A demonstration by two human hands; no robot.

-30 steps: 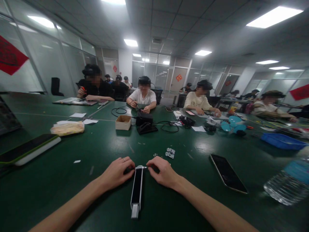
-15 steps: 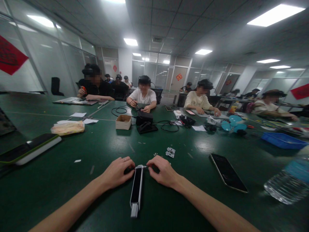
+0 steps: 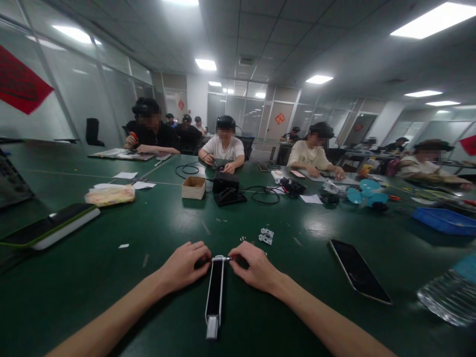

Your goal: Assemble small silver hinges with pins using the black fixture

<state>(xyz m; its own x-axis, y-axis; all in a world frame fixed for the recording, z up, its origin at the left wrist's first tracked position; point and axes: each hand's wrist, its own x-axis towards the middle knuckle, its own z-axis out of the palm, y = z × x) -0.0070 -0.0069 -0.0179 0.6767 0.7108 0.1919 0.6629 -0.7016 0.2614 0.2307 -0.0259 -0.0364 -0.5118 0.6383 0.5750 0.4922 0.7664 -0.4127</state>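
Note:
A long, narrow bar (image 3: 214,292) with a white frame, a black face and a pale metal tab at its near end lies on the green table in front of me. My left hand (image 3: 191,263) is closed in a pinch at the left side of its far end; the fingertips partly hide what they grip. From the right of that same end a thin metal pin (image 3: 226,259) sticks out sideways. The fingers of my right hand (image 3: 253,265) are pinched on its outer tip. Just beyond my right hand lie a silver metal bracket (image 3: 266,236) and several tiny metal parts (image 3: 243,239).
A phone (image 3: 359,270) and a water bottle (image 3: 449,292) are on the right, near a blue tray (image 3: 446,220). A black-and-green case (image 3: 52,225) lies left. Further off are a small open box (image 3: 193,188) and a black device (image 3: 226,187). Several people sit across the table.
The view has turned slightly left, so everything sits a little further right. Both hands keep their pinches at the bar's far end, and the pin shows slightly more clearly.

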